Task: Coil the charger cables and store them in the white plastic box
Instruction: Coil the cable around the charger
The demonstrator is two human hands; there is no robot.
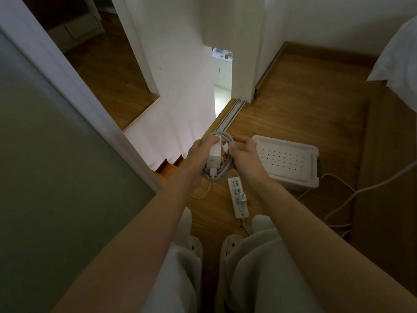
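Left hand [198, 152] grips a white charger [214, 153] together with its coiled cable [222, 171], fingers clenched round both and held above the floor [293, 98]. Right hand [244, 150] pinches a strand at the top of the coil. A loose tail hangs below the coil. The box [286, 159] sits on the floor just right of the hands, perforated face up. A power strip [238, 199] lies near it, with a small plug seated in it.
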